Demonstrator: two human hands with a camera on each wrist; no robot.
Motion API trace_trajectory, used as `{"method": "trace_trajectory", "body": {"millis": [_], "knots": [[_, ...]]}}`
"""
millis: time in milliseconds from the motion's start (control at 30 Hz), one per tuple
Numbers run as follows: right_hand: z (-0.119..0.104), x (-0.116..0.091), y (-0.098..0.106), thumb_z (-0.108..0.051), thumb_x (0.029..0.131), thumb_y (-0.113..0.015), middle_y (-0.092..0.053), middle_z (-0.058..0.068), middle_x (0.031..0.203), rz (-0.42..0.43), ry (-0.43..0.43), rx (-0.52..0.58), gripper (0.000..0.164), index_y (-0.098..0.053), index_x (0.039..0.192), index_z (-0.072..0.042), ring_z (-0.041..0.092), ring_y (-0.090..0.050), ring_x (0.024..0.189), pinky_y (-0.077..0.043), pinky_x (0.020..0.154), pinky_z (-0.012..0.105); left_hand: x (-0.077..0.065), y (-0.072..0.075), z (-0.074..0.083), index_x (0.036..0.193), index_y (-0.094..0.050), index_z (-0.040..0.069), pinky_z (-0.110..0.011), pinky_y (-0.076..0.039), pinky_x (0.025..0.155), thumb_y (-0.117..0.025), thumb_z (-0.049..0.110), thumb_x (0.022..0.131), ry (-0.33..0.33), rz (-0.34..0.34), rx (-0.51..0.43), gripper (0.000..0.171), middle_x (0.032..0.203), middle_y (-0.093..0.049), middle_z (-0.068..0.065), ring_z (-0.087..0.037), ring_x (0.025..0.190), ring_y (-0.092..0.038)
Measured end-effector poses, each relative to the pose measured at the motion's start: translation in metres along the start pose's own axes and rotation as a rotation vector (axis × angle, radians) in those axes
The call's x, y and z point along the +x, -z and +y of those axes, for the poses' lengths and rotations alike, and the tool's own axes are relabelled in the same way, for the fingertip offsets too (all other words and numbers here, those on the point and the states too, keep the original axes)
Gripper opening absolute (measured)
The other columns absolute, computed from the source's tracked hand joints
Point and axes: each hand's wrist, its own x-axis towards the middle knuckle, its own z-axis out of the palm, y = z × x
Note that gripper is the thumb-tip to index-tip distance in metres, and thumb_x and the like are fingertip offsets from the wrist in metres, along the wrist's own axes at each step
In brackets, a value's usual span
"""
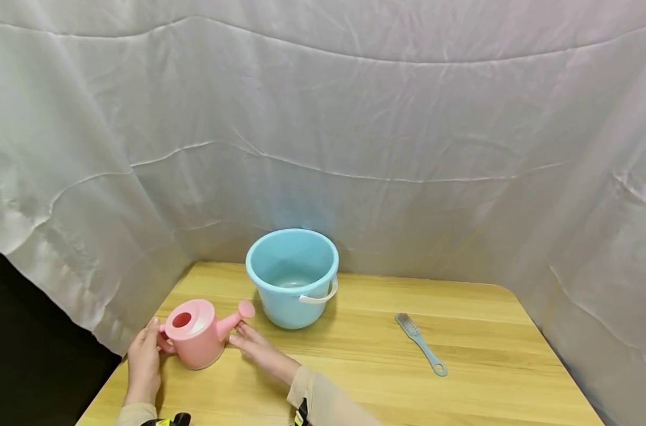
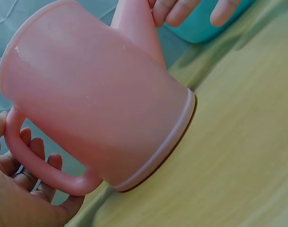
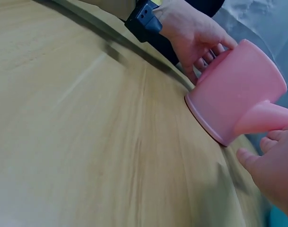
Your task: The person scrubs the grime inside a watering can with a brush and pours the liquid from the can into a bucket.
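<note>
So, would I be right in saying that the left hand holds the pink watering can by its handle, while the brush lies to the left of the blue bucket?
Not quite: the brush lies to the right of the blue bucket, as the head view shows. The left hand does hold the pink watering can by its handle.

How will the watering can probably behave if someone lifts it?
The watering can looks like moulded plastic, so probably stiff, and light unless filled. Its smooth wall may be a little slippery. The spout sticks out on one side, so it might tilt that way.
</note>
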Motion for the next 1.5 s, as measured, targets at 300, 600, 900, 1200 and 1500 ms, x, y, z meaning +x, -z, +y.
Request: {"method": "trace_trajectory", "body": {"millis": [300,600,900,1200,1500], "knots": [[0.001,-0.017,0.009,-0.037,0.103,-0.042,-0.012,0.017,0.163,-0.043,0.012,0.103,0.071,-0.01,0.155,-0.001,0.033,-0.013,0.151,-0.023,0.123,0.05,-0.01,-0.006,-0.002,0.061,-0.06,0.013,-0.018,-0.05,0.062,-0.054,0.034,0.099,0.022,-0.063,0.02,0.045,0.054,-0.056,0.005,-0.007,0.061,-0.057],[0.001,-0.038,0.021,-0.038,0.104,-0.039,-0.01,0.018,0.163,-0.026,0.01,0.141,0.07,-0.01,0.154,0.001,0.036,-0.01,0.151,-0.019,0.122,0.055,-0.021,-0.017,-0.008,0.064,-0.06,0.013,-0.02,-0.054,0.065,-0.054,0.036,0.1,0.037,-0.142,0.021,0.043,0.069,-0.057,0.007,-0.008,0.058,-0.058],[0.001,-0.059,0.033,-0.035,0.105,-0.037,-0.009,0.018,0.163,-0.029,0.014,0.144,0.068,-0.008,0.155,0.0,0.037,-0.01,0.151,-0.019,0.122,0.056,-0.031,-0.028,-0.014,0.061,-0.056,0.012,-0.02,-0.052,0.068,-0.053,0.038,0.1,0.057,-0.184,0.056,0.047,0.068,-0.056,0.008,-0.007,0.066,-0.058],[0.001,-0.083,0.049,-0.032,0.105,-0.035,-0.009,0.02,0.162,-0.023,0.026,0.144,0.065,-0.008,0.154,0.003,0.038,-0.009,0.151,-0.019,0.122,0.055,-0.044,-0.043,-0.023,0.062,-0.055,0.011,-0.022,-0.054,0.07,-0.054,0.037,0.1,0.052,-0.239,0.062,0.045,0.074,-0.057,0.009,-0.008,0.065,-0.059],[0.004,-0.11,0.063,-0.032,0.104,-0.036,-0.005,0.02,0.162,-0.037,0.029,0.169,0.068,-0.004,0.154,0.003,0.037,-0.004,0.151,-0.014,0.124,0.054,-0.055,-0.06,-0.029,0.062,-0.056,0.007,-0.021,-0.054,0.072,-0.054,0.034,0.1,0.053,-0.27,0.091,0.047,0.08,-0.06,0.012,-0.006,0.077,-0.058]]}}
